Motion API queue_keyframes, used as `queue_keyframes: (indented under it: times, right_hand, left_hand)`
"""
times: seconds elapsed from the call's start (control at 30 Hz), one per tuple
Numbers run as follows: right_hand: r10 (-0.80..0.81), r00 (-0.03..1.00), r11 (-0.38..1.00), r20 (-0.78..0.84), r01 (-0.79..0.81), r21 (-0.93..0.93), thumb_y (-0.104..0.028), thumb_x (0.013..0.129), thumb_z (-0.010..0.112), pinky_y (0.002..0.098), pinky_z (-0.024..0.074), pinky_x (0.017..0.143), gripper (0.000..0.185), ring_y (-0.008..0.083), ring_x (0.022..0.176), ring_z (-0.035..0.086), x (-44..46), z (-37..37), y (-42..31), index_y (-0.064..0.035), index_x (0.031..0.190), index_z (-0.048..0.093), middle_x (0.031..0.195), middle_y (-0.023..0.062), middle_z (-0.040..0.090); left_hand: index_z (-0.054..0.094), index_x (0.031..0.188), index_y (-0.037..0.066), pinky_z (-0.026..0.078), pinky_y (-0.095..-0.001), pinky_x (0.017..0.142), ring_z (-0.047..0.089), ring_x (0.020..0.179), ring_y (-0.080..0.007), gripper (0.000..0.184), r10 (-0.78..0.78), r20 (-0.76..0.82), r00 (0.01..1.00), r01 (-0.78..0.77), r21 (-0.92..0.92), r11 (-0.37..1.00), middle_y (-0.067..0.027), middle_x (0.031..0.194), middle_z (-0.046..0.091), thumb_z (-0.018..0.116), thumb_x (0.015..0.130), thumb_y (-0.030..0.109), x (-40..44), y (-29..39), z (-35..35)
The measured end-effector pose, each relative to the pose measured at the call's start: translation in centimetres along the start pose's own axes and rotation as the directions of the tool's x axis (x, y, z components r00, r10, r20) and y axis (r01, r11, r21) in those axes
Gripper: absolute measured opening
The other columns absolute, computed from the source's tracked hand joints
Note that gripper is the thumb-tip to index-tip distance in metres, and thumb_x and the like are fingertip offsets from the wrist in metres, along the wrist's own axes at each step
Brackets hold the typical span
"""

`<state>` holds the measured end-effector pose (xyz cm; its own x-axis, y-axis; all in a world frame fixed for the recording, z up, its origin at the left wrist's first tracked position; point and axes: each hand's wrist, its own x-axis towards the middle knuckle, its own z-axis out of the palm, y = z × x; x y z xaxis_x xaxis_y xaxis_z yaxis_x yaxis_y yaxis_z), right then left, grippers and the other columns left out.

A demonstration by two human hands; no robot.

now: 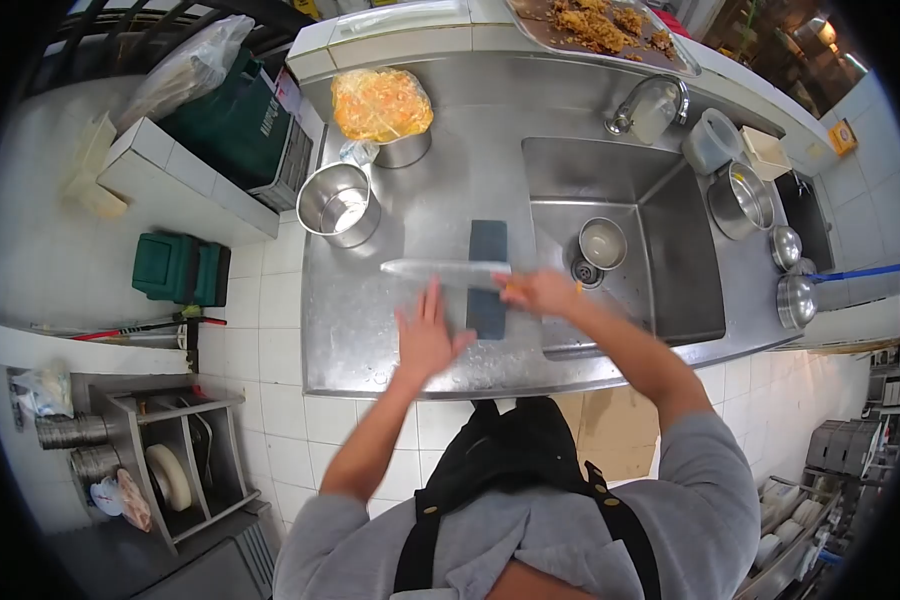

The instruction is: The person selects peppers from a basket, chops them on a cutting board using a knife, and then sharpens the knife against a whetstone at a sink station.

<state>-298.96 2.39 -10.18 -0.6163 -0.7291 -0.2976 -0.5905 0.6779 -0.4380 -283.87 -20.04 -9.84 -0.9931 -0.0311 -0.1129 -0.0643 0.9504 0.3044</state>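
My right hand (pixel 545 293) is wrapped round the handle of a long kitchen knife (pixel 435 268), whose blade points left. The blade lies across a dark grey sharpening stone (pixel 487 320) on the steel counter. Just below the blade, my left hand (pixel 430 335) is open, its fingers stretched out towards the blade. Whether the fingertips touch the blade I cannot tell. A small metal bowl (pixel 603 243) sits in the sink, right of the knife hand.
A steel pot (pixel 338 205) and a plastic bag of orange food (pixel 380 105) stand at the counter's back left. The sink (pixel 670 220) is to the right, under a tap (pixel 650 105). Another pot (pixel 740 200) stands beyond it. A tray of fried food (pixel 530 25) rests on the ledge.
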Motion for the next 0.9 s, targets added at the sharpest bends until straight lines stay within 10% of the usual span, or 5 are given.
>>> queue_keyframes:
  times: [0.1,0.17,0.3,0.5,0.9]
  right_hand:
    - [-0.205,0.934,0.914,-0.292,0.290,0.284,-0.057,0.090,0.050,0.0455,0.0521,0.066,0.050,0.0365,0.075,0.065,-4.4,4.7,-0.9,-0.0376,0.136,0.046,0.085,0.0137,0.067]
    - [-0.052,0.993,0.999,-0.106,0.052,-0.001,-0.057,0.090,0.050,0.0459,0.0523,0.067,0.050,0.0368,0.076,0.065,-6.7,4.3,-2.3,-0.0380,0.137,0.046,0.081,0.0147,0.065]
    - [0.075,0.967,0.996,-0.244,-0.060,0.069,-0.056,0.091,0.049,0.0466,0.0519,0.065,0.050,0.0369,0.073,0.064,-6.8,1.4,-2.0,-0.0366,0.137,0.046,0.077,0.0156,0.062]
    - [0.034,0.961,0.997,-0.273,-0.052,-0.060,-0.054,0.092,0.047,0.0461,0.0510,0.061,0.047,0.0345,0.070,0.064,-2.6,-0.6,-2.5,-0.0351,0.135,0.047,0.075,0.0140,0.062]
    - [-0.199,0.978,0.979,-0.064,0.196,-0.049,-0.057,0.089,0.050,0.0466,0.0512,0.062,0.049,0.0364,0.071,0.066,-3.2,2.1,-2.0,-0.0322,0.132,0.053,0.074,0.0166,0.065]
  left_hand:
    - [0.031,0.141,-0.002,0.011,-0.0738,0.102,0.023,0.141,-0.0378,0.088,-0.085,0.201,0.976,0.099,-0.059,0.993,-0.0180,0.150,0.030,0.061,0.081,0.055,-7.4,0.1,0.5]
    - [0.047,0.129,-0.001,0.023,-0.0667,0.097,0.038,0.133,-0.0373,0.067,-0.065,-0.020,0.998,0.065,-0.026,0.998,-0.0181,0.136,0.048,0.066,0.082,0.043,-9.6,0.6,-5.1]
    - [0.062,0.110,0.004,0.033,-0.0494,0.092,0.054,0.116,-0.0367,0.038,0.046,0.039,0.998,-0.036,-0.226,0.973,-0.0138,0.108,0.066,0.070,0.080,0.026,-14.5,4.8,-16.8]
    - [0.043,0.136,0.001,0.020,-0.0601,0.108,0.029,0.139,-0.0336,0.063,0.267,-0.185,0.946,-0.284,-0.074,0.956,-0.0162,0.148,0.035,0.065,0.085,0.031,0.2,3.7,-6.4]
    - [0.037,0.140,-0.001,0.023,-0.0580,0.110,0.027,0.140,-0.0340,0.075,0.216,-0.064,0.974,-0.213,0.057,0.976,-0.0160,0.150,0.033,0.052,0.089,0.051,-1.6,1.2,0.6]
